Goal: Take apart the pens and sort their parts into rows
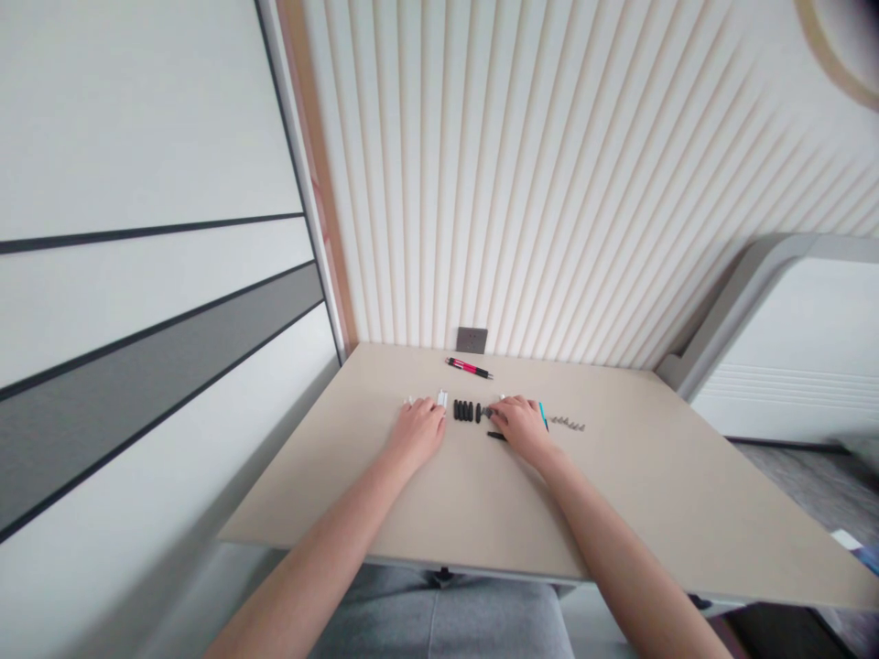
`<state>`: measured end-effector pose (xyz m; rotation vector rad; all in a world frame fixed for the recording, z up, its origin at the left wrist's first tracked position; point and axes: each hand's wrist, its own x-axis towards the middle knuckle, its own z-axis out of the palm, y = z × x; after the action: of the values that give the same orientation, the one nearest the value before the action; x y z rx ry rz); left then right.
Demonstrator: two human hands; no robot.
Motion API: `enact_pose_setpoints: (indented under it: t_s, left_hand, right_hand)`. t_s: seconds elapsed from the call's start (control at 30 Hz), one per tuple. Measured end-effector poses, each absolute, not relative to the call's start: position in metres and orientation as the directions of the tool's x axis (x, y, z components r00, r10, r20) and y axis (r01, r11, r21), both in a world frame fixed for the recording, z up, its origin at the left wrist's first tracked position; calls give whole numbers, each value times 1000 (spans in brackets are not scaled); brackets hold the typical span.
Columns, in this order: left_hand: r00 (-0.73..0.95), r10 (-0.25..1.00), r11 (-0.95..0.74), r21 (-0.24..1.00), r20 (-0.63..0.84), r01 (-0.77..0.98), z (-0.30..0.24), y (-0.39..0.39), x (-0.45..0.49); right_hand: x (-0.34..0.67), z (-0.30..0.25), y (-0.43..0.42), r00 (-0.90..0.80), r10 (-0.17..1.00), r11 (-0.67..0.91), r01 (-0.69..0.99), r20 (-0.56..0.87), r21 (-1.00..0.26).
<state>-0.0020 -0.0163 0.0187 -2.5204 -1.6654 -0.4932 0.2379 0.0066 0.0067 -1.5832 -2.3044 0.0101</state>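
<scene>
Table's a plain beige, and the pen is red and black. Wall has cream vertical stripes.

Both bare forearms stretch forward, the left hand resting palm down with fingers loosely extended, the right hand palm down, fingers curled inward.

Right hand: you are hiding most of a teal pen and one end of a black piece under it; its grip is showing too small to tell.
Grey bits: appearing too tiny for you to identify.
Round frame: blurring and running off the top corner.
</scene>
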Motion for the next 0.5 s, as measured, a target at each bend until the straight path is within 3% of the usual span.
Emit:
enact_pose_setpoints:
  t_s: [0.5]
  left_hand:
    - [372, 873, -415, 79, 316, 906, 20, -17, -2]
  right_hand:
    - [232, 4, 21, -361, 896, 423, 868, 257, -258]
